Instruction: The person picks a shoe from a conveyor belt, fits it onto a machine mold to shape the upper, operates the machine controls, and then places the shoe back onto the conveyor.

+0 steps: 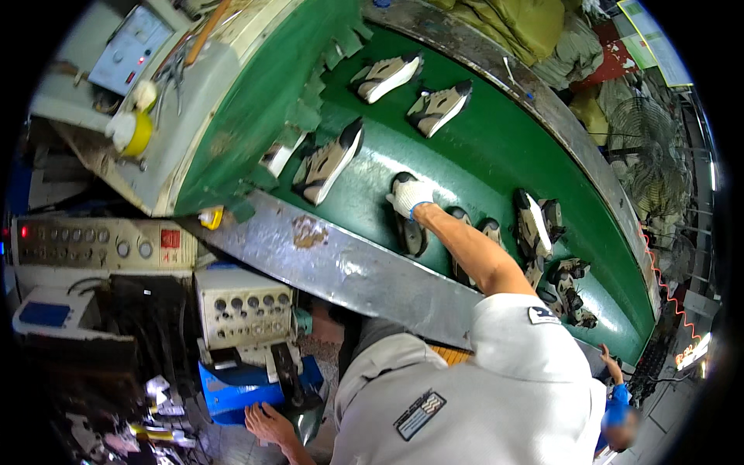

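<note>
- Your left hand (267, 424), bare, is at the lower left with fingers loosely spread beside a blue machine housing (221, 397); nothing shows in its grasp, and you cannot tell from here whether the fingertips touch the housing.
- Just beyond the housing is a pale control box (244, 310) with a row of dark knobs.
- A scuffed metal rim (364, 279) runs slantwise in front of you, along the near edge of the green belt (480, 163).
- Your right hand (408, 195) reaches over that rim in a white knit glove with a blue cuff — it is closed over the middle of a dark shoe (415, 239), whose ends show above and below the glove.
- To the right of that hand, several beige-and-dark shoes (533, 221) are grouped on the belt, some overlapping.
- To its left, a beige shoe with a white sole (329, 167) is on the belt, near the fringed green flap (310, 101).
- Farther across, two more shoes (442, 107) are near each other but apart.
- Past the far rim you have yellowish sacks (511, 31) and, to the right, a round fan (651, 128).
</note>
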Demonstrator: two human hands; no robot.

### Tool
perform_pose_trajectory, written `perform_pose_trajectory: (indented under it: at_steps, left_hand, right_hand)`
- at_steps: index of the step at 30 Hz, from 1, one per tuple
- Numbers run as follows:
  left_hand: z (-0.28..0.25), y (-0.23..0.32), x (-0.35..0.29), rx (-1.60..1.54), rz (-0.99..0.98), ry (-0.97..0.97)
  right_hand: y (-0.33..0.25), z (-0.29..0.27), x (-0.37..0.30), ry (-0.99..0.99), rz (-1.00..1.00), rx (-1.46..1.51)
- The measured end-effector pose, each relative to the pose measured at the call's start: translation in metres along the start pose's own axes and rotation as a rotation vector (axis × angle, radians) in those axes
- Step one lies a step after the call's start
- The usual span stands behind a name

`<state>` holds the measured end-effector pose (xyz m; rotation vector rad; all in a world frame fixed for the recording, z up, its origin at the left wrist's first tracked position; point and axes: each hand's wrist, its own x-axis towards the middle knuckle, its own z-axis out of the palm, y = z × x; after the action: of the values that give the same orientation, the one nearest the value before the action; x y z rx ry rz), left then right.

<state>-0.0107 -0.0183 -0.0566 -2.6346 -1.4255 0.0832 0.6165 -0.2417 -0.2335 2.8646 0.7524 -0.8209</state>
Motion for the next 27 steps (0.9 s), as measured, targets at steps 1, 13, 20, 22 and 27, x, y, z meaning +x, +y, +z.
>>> perform_pose_trajectory:
  at_steps: [1, 13, 20, 22, 27]
  left_hand:
    - [0.004, -0.001, -0.002, -0.007, -0.005, -0.028]
    - [-0.004, 0.007, 0.022, 0.05, 0.106, -0.077]
    - [-0.021, 0.02, 0.023, 0.081, 0.198, 0.005]
    - [-0.024, 0.016, 0.014, 0.099, 0.182, -0.015]
    - [-0.008, 0.027, 0.052, -0.817, -0.281, -0.055]
  right_hand:
    - [0.008, -0.02, 0.004, 0.051, 0.136, 0.185]
    - [0.186, -0.008, 0.213, 0.641, 0.727, 1.3]
    - [0.16, -0.013, 0.134, 0.41, 0.197, 2.195]
    - [0.116, -0.013, 0.074, 0.049, -0.067, 2.338]
    - [-0.046, -0.035, -0.105, -0.454, -0.508, 2.583]
